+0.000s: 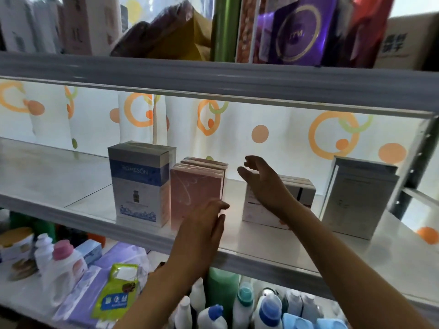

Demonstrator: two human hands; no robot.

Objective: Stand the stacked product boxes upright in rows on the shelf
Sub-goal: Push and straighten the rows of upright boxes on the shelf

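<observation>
On the white middle shelf [273, 248] a blue and grey box [137, 186] stands upright at the left. Right beside it stand two pink boxes [194, 193], one behind the other. My left hand [204, 229] is flat against the front pink box's right side, fingers straight and empty. A low stack of white boxes [299, 198] lies flat to the right. My right hand [263, 184] hovers over the stack's left end, fingers spread, holding nothing. Two grey-white boxes [356, 200] stand upright at the far right.
The shelf above holds bags and a purple package [297, 29]. Below, bottles [64, 269], purple packs [95, 281] and a green pouch [116, 288] crowd the lower shelf. A patterned curtain [261, 129] hangs behind. A metal upright [418, 167] stands at the right.
</observation>
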